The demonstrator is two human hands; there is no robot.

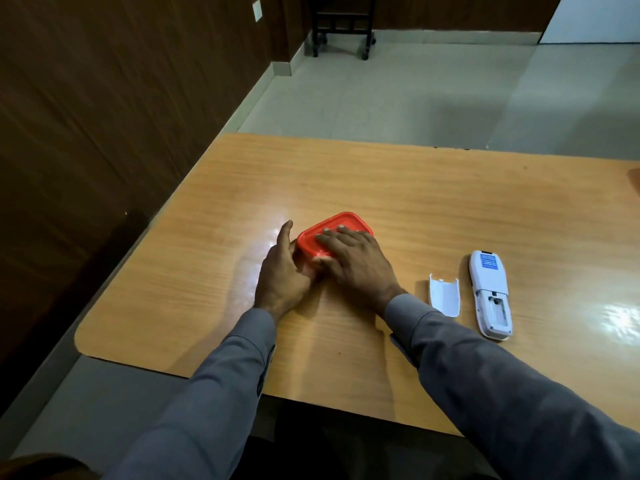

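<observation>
A small box with a red lid [341,221] sits on the wooden table [450,202], left of its middle. My left hand [282,271] holds the box at its left near corner, thumb stretched along the left side and fingers curled against the near side. My right hand [356,261] lies flat on the lid with straight fingers, its thumb against the lid's near edge. To the right, a white remote control [490,292] lies face down with its battery bay open. The bay's white cover [445,294] lies loose beside it.
The table's rounded left edge and near edge are close to my arms. A dark wood-panelled wall runs along the left. Beyond the table is grey tiled floor, with a black wheeled stand [341,29] at the far wall.
</observation>
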